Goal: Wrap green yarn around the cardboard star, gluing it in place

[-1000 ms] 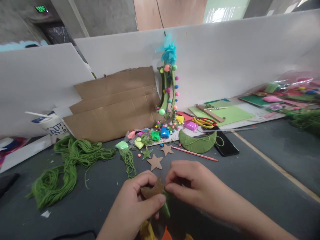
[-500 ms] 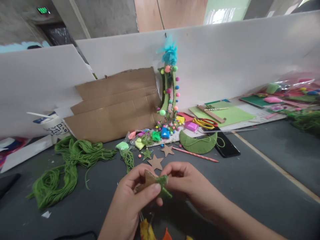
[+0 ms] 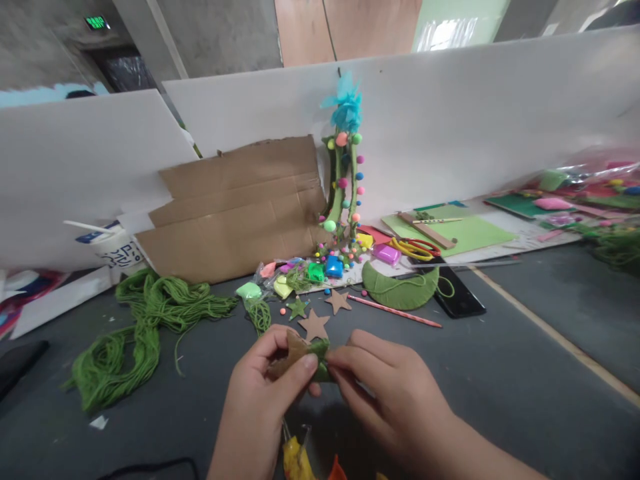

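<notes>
My left hand [image 3: 263,393] grips a cardboard star [image 3: 296,347] between thumb and fingers, and one side of the star is wrapped in green yarn [image 3: 320,347]. At that wrapped side, the thumb and fingers of my right hand [image 3: 395,380] are pinched together on the yarn; the strand itself is too fine to make out. Just beyond my hands lie two bare cardboard stars, a larger one [image 3: 315,325] and a smaller one [image 3: 339,302]. Beside them is a green wrapped star [image 3: 298,307]. A striped pencil [image 3: 395,311] lies in front of a green yarn-covered crescent [image 3: 400,288].
Green yarn skeins [image 3: 145,333] spread on the left near a paper cup [image 3: 120,250]. Cardboard [image 3: 235,220] leans on the white partition [image 3: 440,120], next to a pompom-decorated stand [image 3: 345,180]. Right of it are scissors [image 3: 415,249] and a phone [image 3: 460,297]. A yellow-handled tool [image 3: 296,460] lies close to me.
My right hand has turned and shifted slightly downward, its fingertips now against the star's wrapped side. The star has tilted a little in my left hand. The whole view has shifted slightly.
</notes>
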### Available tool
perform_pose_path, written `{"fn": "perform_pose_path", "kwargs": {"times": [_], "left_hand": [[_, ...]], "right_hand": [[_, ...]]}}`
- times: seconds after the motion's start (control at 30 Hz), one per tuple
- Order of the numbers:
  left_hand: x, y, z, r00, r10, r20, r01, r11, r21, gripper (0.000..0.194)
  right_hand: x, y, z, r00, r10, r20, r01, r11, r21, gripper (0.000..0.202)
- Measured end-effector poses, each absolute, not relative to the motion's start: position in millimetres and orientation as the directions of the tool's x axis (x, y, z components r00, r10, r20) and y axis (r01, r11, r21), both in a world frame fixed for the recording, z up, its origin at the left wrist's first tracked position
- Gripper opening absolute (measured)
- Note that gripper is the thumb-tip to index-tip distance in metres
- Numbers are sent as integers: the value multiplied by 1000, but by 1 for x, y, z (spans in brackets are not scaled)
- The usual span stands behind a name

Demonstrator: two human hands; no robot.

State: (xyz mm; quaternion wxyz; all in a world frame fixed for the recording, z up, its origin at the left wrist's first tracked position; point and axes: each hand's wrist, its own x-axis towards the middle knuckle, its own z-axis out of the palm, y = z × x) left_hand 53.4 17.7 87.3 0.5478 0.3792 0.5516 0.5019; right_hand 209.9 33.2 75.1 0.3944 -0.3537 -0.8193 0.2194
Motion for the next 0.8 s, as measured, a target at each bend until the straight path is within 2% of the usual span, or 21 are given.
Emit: {"fn": "perform_pose_path", "kwargs": {"times": [0.1,0.2,0.33,0.5,0.6,0.7,0.8], "left_hand": [[51,19,87,-159,982,-101,153,125,980,14],[50,19,87,-145,989,28,409,34,912,14],[51,19,85,-46,995,93,564,-51,824,14],[53,20,84,30,999,12,566,-27,824,16],[52,21,86,67,995,-77,527,30,850,17],[49,23,87,134,959,-249,413,175,894,12],[46,23,87,223,910,-349,263,289,921,13]], "right_hand": [[211,34,78,-478,766,430,439,632,-639,21],[212,34,80,-492,787,373,458,598,-657,19],[214,36,82,-507,806,307,514,568,-643,17],[217,37,78,-556,764,327,562,635,-529,16],[219,38,78,-586,735,341,540,668,-512,15],[222,43,83,-587,766,263,504,600,-621,14],[226,52,86,-570,819,62,407,347,-845,12]]}}
